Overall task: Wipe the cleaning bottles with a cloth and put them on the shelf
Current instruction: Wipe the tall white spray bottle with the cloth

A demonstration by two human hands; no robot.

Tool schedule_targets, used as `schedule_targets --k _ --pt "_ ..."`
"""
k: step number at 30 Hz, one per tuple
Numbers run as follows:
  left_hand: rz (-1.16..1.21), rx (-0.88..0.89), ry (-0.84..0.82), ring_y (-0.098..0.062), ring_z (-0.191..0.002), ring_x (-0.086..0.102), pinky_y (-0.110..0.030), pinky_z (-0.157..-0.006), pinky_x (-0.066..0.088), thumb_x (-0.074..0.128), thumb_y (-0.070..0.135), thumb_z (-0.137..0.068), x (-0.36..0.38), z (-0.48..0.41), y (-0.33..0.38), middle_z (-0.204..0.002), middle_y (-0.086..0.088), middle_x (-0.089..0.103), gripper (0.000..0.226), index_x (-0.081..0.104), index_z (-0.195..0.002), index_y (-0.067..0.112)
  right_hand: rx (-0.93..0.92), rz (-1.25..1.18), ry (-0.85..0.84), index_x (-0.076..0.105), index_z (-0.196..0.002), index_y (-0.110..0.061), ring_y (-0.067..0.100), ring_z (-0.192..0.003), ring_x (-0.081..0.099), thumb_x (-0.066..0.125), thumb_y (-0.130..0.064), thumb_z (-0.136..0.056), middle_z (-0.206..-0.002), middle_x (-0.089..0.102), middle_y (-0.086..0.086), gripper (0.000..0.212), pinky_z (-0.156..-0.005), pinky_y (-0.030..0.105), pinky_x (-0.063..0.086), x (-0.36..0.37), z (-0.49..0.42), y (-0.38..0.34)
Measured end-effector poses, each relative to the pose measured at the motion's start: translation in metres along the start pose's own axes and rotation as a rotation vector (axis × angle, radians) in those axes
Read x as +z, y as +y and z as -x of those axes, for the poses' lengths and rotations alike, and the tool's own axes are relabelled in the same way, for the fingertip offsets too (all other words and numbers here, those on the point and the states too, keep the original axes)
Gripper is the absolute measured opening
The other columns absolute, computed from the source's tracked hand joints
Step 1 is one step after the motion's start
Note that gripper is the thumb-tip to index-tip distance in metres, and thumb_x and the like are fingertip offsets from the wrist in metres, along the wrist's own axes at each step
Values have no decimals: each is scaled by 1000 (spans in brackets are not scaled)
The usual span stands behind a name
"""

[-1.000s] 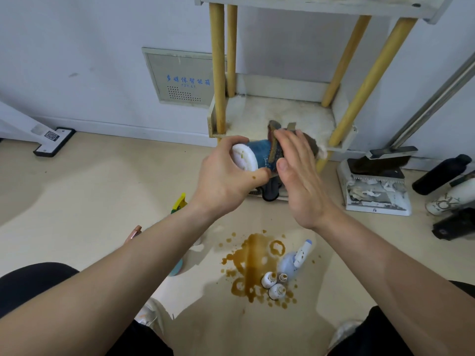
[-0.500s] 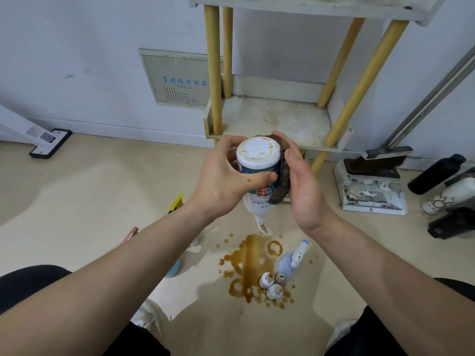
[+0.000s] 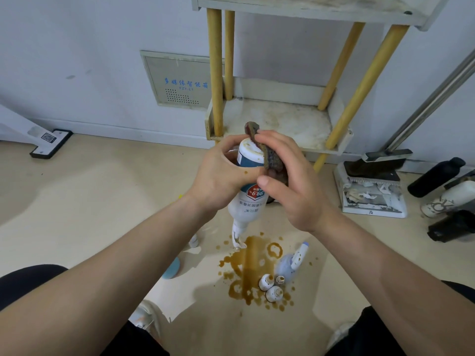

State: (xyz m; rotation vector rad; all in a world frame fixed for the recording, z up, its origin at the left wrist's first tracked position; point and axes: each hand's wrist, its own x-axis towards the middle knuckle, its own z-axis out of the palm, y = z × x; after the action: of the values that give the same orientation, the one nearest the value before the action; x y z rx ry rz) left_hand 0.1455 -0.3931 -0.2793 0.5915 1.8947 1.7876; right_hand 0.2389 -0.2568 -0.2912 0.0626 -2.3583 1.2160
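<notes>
Fingers of the left hand curl round the bottle, which hangs upside down, base up and nozzle toward the floor. The right hand grips the cloth, pressing it over the bottle's base and far side. Just beyond both hands lies the stained lower shelf. Below them a brown spill surrounds more small bottles. The held bottle likely needs turning upright before shelving.

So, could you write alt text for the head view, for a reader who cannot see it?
The left hand holds a white bottle upside down while the right hand presses a dark cloth to its base. Small bottles stand in a brown spill near a shelf.
</notes>
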Motion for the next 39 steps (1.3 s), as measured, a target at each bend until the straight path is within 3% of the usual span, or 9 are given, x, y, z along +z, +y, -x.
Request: schedule_targets --k 5,9,18,24,30,34,36,39 --pt "15 -5 24 -10 -89 74 -20 -72 57 82 -4 -75 -7 -4 3 -100 1 77 57 62 -126 14 12 57 -20 49 -146 -11 14 -148 34 57 -21 -85 -153 46 1 63 -120 45 32 -7 1 -5" --pt "2 -26 16 -9 -80 75 -18 -67 56 86 -2 -71 -7 -3 5 -87 5 78 60 55 -122 8 26 61 -8 56 -142 -10 9 -145 39 54 0 -81 -147 53 -1 62 -120 40 35 -14 1 -7" --pt "-142 19 -101 -22 -84 76 -34 -77 63 91 9 -67 -8 -3 7 -92 -7 78 54 59 -111 9 15 40 -9 70 -124 -17 9 -139 49 47 6 -84 -135 66 -5 52 -117 43 40 -29 4 -2" --pt "-127 -12 -152 -19 -78 76 -27 -67 59 90 -1 -66 1 1 2 -88 -7 78 55 60 -112 3 65 83 -83 70 -126 -25 1 -138 47 46 -1 -86 -138 63 -11 52 -115 35 40 -33 1 1" --pt "-169 -52 -76 -17 -77 76 -26 -68 62 93 17 -65 -1 -3 -6 -89 -3 78 56 63 -111 12 255 69 -39 73 -118 -33 2 -118 62 50 -18 -90 -123 70 -17 40 -99 44 53 -34 -4 17" --pt "-217 -76 -76 -15 -75 75 -28 -68 62 94 22 -64 -2 -6 -9 -89 -3 77 57 65 -112 17 282 127 -27 72 -114 -41 14 -105 69 48 -24 -90 -115 74 -12 37 -90 50 56 -34 1 17" --pt "-227 -83 -78 -18 -76 76 -33 -72 64 94 22 -64 0 -8 -13 -90 -5 77 56 64 -111 16 265 94 -35 72 -117 -37 14 -104 70 49 -17 -92 -126 69 -18 40 -86 46 59 -26 4 15" --pt "-195 -92 -71 -24 -81 76 -40 -77 64 94 18 -64 2 -9 -17 -94 -9 76 55 63 -109 12 243 -13 -45 72 -121 -31 5 -95 68 48 -2 -93 -137 62 -19 47 -69 19 56 -15 4 6"
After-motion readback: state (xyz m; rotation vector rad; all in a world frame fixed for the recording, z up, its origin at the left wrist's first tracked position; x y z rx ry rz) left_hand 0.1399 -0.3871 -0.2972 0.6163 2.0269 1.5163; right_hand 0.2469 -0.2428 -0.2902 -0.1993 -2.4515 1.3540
